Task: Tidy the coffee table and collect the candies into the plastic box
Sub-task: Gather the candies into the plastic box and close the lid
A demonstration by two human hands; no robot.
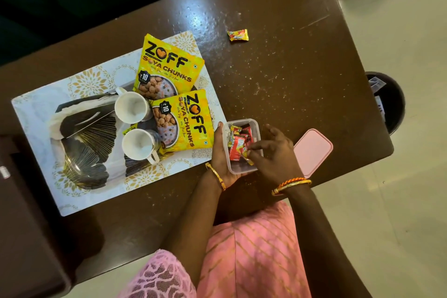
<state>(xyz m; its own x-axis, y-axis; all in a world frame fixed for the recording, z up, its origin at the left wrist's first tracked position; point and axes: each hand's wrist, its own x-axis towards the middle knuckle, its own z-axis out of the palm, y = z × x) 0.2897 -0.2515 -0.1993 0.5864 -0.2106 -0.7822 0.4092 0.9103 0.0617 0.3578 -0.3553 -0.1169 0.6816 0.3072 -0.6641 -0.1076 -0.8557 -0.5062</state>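
The collecting step is in hand. The plastic box (pixel 243 146) is cradled from its nine o'clock side by the left hand (pixel 221 155), whose palm and fingers are wrapped against the wall and under the near corner, so the box is clasped and steadied at the table's near edge. Several red and yellow wrapped candies (pixel 238 145) are already lying inside it. The right hand (pixel 274 151) is held over the box from three o'clock, fingertips pinched on a small yellow-wrapped candy (pixel 249 158) just inside the rim; whether that piece is already let go cannot be told.

One candy is left out: a yellow and orange wrapped sweet (pixel 237 35) lies alone on the coffee table (pixel 290 68) at twelve o'clock from the box, well apart from it. The pink lid (pixel 312 151) rests just beside the box at three o'clock.

By judgement, the task is nearly finished. The next move calls for the pinched piece to be dropped, the right hand to be reached away across the table to the stray sweet, that sweet to be brought back, and the lid to be pressed on.
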